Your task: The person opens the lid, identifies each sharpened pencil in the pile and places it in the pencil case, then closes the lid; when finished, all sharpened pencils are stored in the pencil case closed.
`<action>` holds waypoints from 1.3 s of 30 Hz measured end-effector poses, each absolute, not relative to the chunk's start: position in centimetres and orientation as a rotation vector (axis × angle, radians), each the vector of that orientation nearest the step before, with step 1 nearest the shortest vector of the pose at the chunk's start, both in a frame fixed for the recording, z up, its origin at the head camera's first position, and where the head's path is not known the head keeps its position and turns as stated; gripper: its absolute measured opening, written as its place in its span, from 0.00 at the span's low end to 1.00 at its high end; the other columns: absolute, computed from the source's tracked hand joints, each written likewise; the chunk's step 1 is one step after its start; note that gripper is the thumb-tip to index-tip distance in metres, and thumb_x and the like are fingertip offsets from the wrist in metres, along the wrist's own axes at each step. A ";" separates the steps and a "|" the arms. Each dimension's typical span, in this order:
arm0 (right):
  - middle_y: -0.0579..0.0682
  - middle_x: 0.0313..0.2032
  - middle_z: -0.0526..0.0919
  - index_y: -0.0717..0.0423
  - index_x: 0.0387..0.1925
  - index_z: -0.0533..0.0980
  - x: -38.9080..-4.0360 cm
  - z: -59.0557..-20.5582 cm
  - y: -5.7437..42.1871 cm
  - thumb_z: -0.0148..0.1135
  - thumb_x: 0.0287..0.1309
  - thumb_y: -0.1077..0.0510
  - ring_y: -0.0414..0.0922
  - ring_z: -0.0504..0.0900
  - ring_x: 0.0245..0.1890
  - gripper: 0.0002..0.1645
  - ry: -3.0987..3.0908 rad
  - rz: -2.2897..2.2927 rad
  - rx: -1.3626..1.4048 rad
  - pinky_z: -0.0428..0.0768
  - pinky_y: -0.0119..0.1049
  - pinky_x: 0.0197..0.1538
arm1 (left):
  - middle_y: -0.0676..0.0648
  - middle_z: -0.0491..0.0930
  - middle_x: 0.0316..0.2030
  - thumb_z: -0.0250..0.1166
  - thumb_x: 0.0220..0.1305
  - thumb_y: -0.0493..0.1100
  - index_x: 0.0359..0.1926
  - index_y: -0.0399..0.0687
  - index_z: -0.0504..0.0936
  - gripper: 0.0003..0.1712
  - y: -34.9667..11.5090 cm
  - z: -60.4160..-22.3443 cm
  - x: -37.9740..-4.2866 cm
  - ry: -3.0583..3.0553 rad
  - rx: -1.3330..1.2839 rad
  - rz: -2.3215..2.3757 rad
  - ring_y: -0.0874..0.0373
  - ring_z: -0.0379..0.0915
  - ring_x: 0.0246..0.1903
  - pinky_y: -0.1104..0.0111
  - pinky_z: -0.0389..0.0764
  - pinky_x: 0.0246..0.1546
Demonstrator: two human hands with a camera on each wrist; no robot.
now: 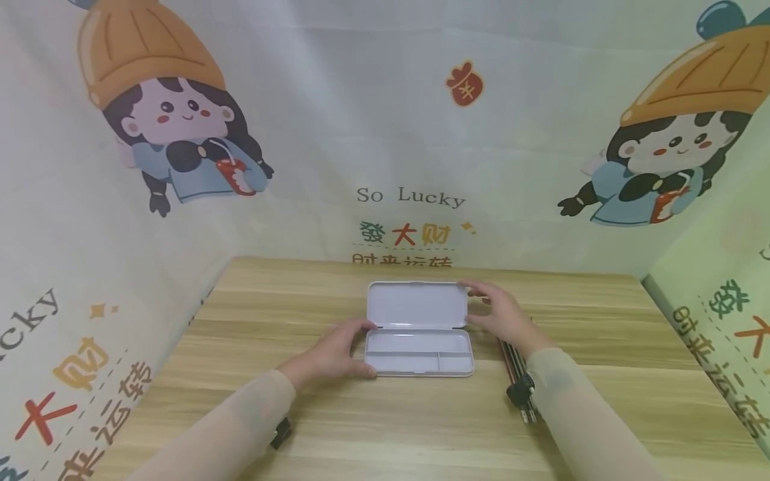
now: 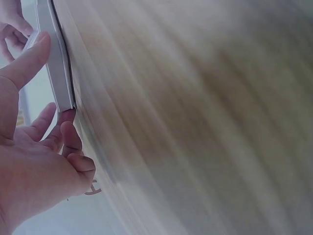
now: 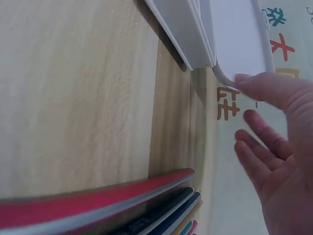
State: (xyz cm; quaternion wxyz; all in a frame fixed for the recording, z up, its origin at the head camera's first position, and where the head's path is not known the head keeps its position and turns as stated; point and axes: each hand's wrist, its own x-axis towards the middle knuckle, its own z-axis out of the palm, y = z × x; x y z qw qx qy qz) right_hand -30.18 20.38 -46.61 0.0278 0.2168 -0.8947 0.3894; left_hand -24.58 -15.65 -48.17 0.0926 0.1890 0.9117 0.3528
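In the head view a white pencil case (image 1: 402, 365) lies with its lid (image 1: 417, 305) raised at the back; its tray has several compartments, with nothing in them. My left hand (image 1: 337, 351) grips the case's left end, thumb at the front corner and fingers at the back corner. The left wrist view shows that thumb along the case's side (image 2: 57, 63). At the lid's right edge, my right hand (image 1: 502, 312) holds on with thumb and forefinger. In the right wrist view its thumb (image 3: 264, 88) touches the lid's rim while the other fingers stay loosely bent, apart from it.
Several pencils (image 1: 512, 361) lie to the right of the case, partly behind the right forearm; a red pencil (image 3: 122, 198) is closest in the right wrist view. The wooden table (image 1: 289, 287) meets a printed cloth backdrop (image 1: 337, 133). A small black object (image 1: 281, 434) shows beside the left sleeve.
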 end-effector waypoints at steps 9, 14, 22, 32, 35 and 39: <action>0.62 0.63 0.78 0.56 0.71 0.71 -28.9 -46.4 20.9 0.69 0.62 0.65 0.62 0.76 0.64 0.36 -2.671 1.225 0.732 0.77 0.60 0.68 | 0.39 0.73 0.69 0.85 0.44 0.49 0.68 0.46 0.73 0.50 -15.6 -48.2 -24.5 2.696 0.562 1.068 0.39 0.65 0.70 0.43 0.63 0.75; 0.62 0.61 0.80 0.56 0.70 0.72 -28.3 -46.3 21.1 0.68 0.63 0.67 0.61 0.77 0.63 0.34 -2.613 1.214 0.735 0.79 0.59 0.65 | 0.39 0.73 0.69 0.85 0.43 0.49 0.68 0.47 0.73 0.50 -15.7 -48.1 -24.5 2.695 0.560 1.079 0.39 0.65 0.70 0.43 0.62 0.75; 0.66 0.57 0.81 0.62 0.65 0.75 -27.3 -46.0 22.0 0.65 0.65 0.67 0.62 0.82 0.53 0.27 -2.615 1.180 0.614 0.86 0.53 0.51 | 0.38 0.72 0.70 0.85 0.42 0.48 0.68 0.46 0.72 0.52 -16.2 -48.2 -24.2 2.687 0.529 1.086 0.38 0.64 0.71 0.42 0.60 0.76; 0.65 0.54 0.83 0.62 0.62 0.77 -26.1 -44.9 25.0 0.63 0.67 0.66 0.58 0.85 0.46 0.22 -2.681 1.081 0.454 0.85 0.40 0.43 | 0.38 0.72 0.69 0.85 0.43 0.49 0.68 0.45 0.72 0.51 -15.8 -48.2 -24.8 2.700 0.550 1.067 0.38 0.65 0.71 0.43 0.62 0.76; 0.65 0.55 0.83 0.62 0.62 0.77 -25.7 -44.7 26.2 0.62 0.68 0.64 0.57 0.84 0.46 0.22 -2.711 1.048 0.437 0.84 0.39 0.42 | 0.38 0.72 0.69 0.85 0.43 0.49 0.68 0.45 0.72 0.51 -15.6 -48.1 -24.9 2.695 0.547 1.063 0.38 0.65 0.71 0.43 0.62 0.76; 0.64 0.55 0.83 0.61 0.62 0.78 -25.1 -44.5 27.7 0.61 0.70 0.63 0.58 0.84 0.46 0.21 -2.754 1.009 0.364 0.82 0.37 0.37 | 0.38 0.72 0.69 0.86 0.43 0.50 0.68 0.45 0.72 0.52 -15.4 -48.1 -25.0 2.691 0.557 1.049 0.38 0.65 0.71 0.43 0.62 0.76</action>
